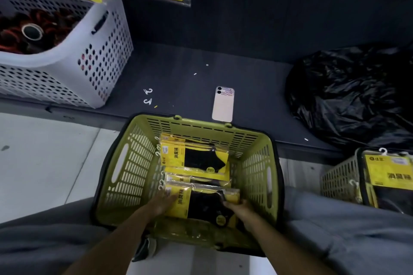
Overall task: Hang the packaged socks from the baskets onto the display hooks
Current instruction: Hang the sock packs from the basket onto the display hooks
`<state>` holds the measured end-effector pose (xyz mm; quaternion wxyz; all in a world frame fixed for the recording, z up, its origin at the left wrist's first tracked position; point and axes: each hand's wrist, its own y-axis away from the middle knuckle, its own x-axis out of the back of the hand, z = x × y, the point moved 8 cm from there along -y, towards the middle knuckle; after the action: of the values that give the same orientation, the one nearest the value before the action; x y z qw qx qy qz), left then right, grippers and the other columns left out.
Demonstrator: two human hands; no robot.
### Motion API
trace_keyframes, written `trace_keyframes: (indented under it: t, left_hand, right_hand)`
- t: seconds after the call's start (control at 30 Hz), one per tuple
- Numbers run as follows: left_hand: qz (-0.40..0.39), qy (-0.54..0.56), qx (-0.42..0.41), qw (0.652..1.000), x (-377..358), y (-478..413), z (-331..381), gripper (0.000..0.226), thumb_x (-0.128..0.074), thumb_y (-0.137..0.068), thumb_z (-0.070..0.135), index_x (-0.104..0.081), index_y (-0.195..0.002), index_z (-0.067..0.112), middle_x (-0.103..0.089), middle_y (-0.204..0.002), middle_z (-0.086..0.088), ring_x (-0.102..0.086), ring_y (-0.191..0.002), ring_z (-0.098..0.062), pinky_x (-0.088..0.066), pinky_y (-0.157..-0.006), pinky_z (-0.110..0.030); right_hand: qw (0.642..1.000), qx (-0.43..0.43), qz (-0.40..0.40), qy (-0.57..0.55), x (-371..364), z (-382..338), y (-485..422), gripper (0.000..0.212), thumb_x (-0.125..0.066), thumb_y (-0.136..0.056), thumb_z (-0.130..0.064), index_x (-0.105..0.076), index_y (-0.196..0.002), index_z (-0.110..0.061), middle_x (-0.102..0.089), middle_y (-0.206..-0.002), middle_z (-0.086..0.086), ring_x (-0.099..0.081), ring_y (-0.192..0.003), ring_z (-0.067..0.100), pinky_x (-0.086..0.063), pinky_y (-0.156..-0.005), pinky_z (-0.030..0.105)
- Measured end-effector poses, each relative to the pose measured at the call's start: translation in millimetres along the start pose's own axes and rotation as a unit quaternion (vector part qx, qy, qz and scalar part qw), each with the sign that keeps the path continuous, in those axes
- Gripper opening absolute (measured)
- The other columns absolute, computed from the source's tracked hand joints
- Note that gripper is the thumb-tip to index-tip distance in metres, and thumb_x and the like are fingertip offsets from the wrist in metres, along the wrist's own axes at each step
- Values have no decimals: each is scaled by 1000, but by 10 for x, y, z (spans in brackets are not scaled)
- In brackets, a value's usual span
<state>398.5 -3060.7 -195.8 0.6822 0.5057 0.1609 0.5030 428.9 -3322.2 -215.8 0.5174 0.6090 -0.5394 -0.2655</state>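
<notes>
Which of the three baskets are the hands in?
The yellow-green basket in the middle: left hand touches and right hand grips a sock pack inside. The white basket and beige basket sit untouched.

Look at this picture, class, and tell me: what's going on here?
A person reaches into a green basket set between their legs. The right grip holds the right end of the nearest sock packet, while the left grip touches its left edge. More packets lie behind it in the basket. The packet is not yet lifted out. A phone lies on the dark ledge beyond.
</notes>
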Motion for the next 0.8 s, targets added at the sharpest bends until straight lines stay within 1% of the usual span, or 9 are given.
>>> trace_keyframes:
  t: [0.1, 0.3, 0.4, 0.47, 0.53, 0.57, 0.63, 0.7, 0.8]
  left_hand:
    - [2, 49, 11, 999, -5, -24, 26, 60, -33, -100, 41, -16, -150, 13, -12, -158, -10, -15, -144, -26, -19, -114, -39]
    - [76, 184, 55, 978, 127, 15, 18, 67, -40, -96, 48, -23, -148, 11, -24, -154, -15, -27, -139, -32, -26, -113, -43]
    - [176, 354, 70, 916, 305, 153, 141, 64, -50, -93, 44, -31, -146, 14, -33, -149, -16, -34, -134, -37, -32, -108, -53]
    - [263, 441, 49, 857, 498, 331, 278, 71, -62, -85, 43, -36, -141, 8, -42, -142, -19, -43, -127, -39, -37, -104, -54]
    - [315, 481, 32, 818, 699, 516, 452, 90, -71, -75, 51, -32, -140, 2, -46, -137, -23, -49, -121, -40, -42, -100, -52]
    - [315, 505, 34, 803, 764, 612, 561, 97, -72, -71, 54, -29, -142, 3, -46, -138, -22, -50, -121, -39, -42, -100, -50]
    - [256, 583, -4, 771, 856, 741, 861, 91, -75, -68, 55, -39, -135, 5, -56, -126, -19, -61, -105, -27, -49, -92, -45]
    - [162, 647, -104, 738, 963, 921, 1311, 72, -74, -70, 50, -52, -124, 8, -65, -96, -11, -63, -77, -16, -53, -84, -37]
    - [78, 655, -237, 713, 1171, 1305, 1876, 69, -69, -73, 46, -51, -131, 12, -63, -116, -5, -60, -107, -18, -45, -101, -40]
  right_hand:
    - [999, 20, -21, -29, -73, -110, 22, 70, -79, -75, -29, -44, -134, -10, -52, -136, 13, -54, -103, 20, -40, -76, 27]
    - [990, 89, -104, -31, -285, -583, 280, 104, -80, -62, -52, -31, -146, -15, -36, -149, 9, -37, -135, 26, -32, -105, 37]
    - [983, 154, -83, -54, -220, -1006, 562, 63, -82, -62, -45, -59, -116, -21, -58, -122, -3, -57, -101, 7, -38, -84, 26]
    - [974, 195, -64, -97, -114, -1286, 790, 39, -82, -63, -41, -58, -85, -21, -62, -106, -7, -56, -76, -3, -41, -78, 25]
    - [967, 211, -49, -132, 3, -1518, 1032, 57, -81, -64, -43, -48, -104, -19, -54, -110, -1, -54, -97, 12, -37, -96, 37]
    - [963, 220, -48, -151, 47, -1626, 1142, 73, -81, -61, -45, -45, -117, -17, -52, -115, 0, -51, -110, 19, -33, -104, 41]
    - [941, 260, -67, -207, 113, -1873, 1398, 73, -80, -56, -44, -56, -117, -12, -63, -116, 3, -58, -112, 23, -40, -105, 42]
    - [910, 288, -124, -270, 110, -2119, 1676, 59, -77, -62, -38, -68, -114, -11, -72, -108, 9, -69, -99, 26, -55, -84, 36]
    - [866, 312, -191, -340, 72, -2403, 2058, 54, -75, -67, -33, -69, -115, -9, -71, -110, 14, -69, -99, 29, -57, -82, 37]
